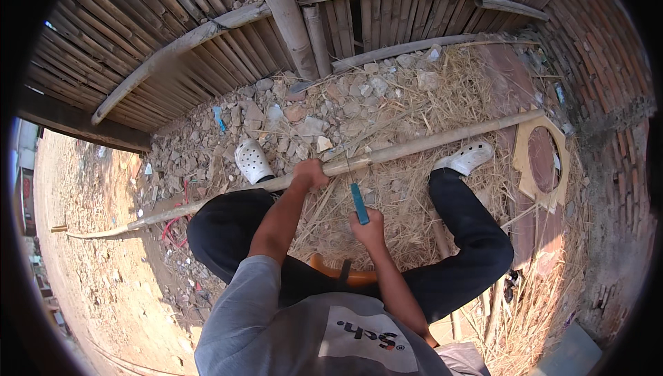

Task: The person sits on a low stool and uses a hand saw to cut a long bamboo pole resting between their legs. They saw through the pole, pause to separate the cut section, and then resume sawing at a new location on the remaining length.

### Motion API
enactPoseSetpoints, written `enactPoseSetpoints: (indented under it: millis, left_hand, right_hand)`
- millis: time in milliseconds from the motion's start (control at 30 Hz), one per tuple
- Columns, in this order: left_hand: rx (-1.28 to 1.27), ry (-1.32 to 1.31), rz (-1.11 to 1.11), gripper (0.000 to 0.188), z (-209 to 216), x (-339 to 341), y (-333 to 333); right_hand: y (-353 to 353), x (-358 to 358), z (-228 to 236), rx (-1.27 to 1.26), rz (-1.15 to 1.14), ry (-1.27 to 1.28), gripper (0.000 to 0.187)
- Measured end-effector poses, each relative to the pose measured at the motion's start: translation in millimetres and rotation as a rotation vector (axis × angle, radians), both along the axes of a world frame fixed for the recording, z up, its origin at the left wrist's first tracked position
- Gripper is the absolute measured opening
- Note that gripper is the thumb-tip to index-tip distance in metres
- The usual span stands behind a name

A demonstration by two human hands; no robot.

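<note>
A long pale bamboo pole (428, 144) lies slantwise in front of me, its right end higher in view. My left hand (312, 173) is closed around the pole near its middle. In my right hand (369, 228) is the teal handle of a handsaw (358, 203), gripped with the fingers wrapped round it. The saw's thin blade points away from me and meets the pole just right of my left hand. How deep it sits in the pole I cannot tell. My white clogs (253, 161) rest on the ground on either side of the blade.
Broken stones (307, 127) and straw (442, 93) cover the ground. A bamboo slat wall (407, 17) stands ahead, with a brick wall (608, 51) at right. Under the pole's right end lies a board with an oval hole (523, 151). An orange seat (360, 278) is beneath me.
</note>
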State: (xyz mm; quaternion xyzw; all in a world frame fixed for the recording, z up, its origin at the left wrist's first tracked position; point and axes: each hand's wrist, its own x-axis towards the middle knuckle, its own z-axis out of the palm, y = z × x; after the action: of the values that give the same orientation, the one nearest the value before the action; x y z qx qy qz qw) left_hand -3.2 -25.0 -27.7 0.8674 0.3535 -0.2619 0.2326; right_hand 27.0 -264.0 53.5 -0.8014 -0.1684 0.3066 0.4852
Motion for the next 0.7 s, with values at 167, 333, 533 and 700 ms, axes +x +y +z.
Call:
enactPoseSetpoints:
  millis: [167,333,533,700]
  left_hand:
    - [0.008,0.015,0.012,0.051,-4.1,1.6,6.1]
    - [0.036,-0.062,0.028,0.048,1.2,-1.2,-4.0]
    - [0.012,-0.007,-0.019,0.047,-5.5,-0.1,5.2]
    - [0.045,-0.039,-0.018,0.045,14.0,-0.6,13.8]
  right_hand:
    - [-124.9,-52.5,60.8,-0.007,0.098,-0.054,0.021]
    - [-101.9,-34.5,15.9,-0.045,0.022,0.056,0.021]
    - [-35.6,-12.5,10.0,0.080,0.021,-0.038,0.022]
    - [-99.0,-53.7,60.7,0.060,0.055,-0.088,0.018]
